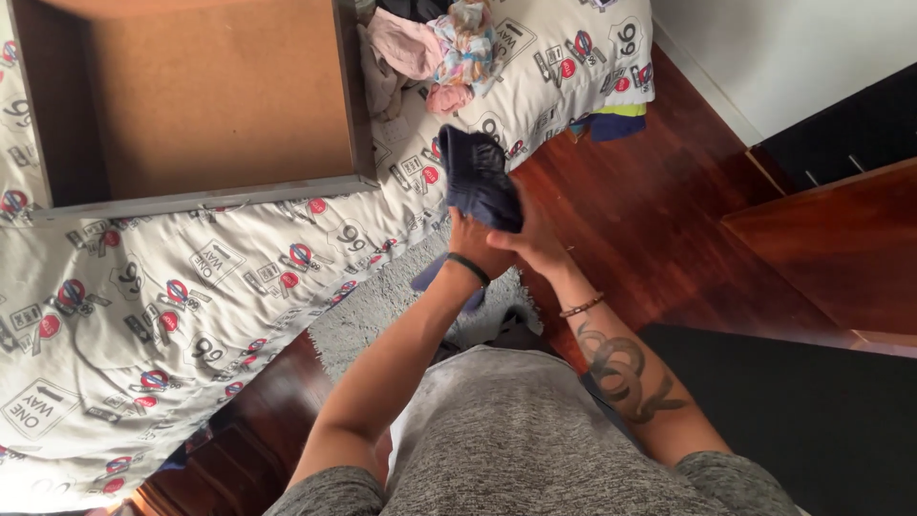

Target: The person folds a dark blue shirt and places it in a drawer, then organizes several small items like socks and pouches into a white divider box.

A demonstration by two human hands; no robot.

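Observation:
I hold a dark navy piece of clothing (475,177) bunched up in front of me, above the edge of the bed. My left hand (468,241), with a black band at the wrist, grips its lower part. Pressed against it from the right, my right hand (535,239) also clasps the cloth; a thin bracelet sits on that wrist. One end of the garment hangs down below my left wrist.
An empty wooden drawer (205,100) lies on the bed, whose cover (191,287) is white with printed signs. A pile of mixed clothes (430,48) sits beside the drawer. A grey rug (382,306) covers wooden floor; dark furniture (841,229) stands at right.

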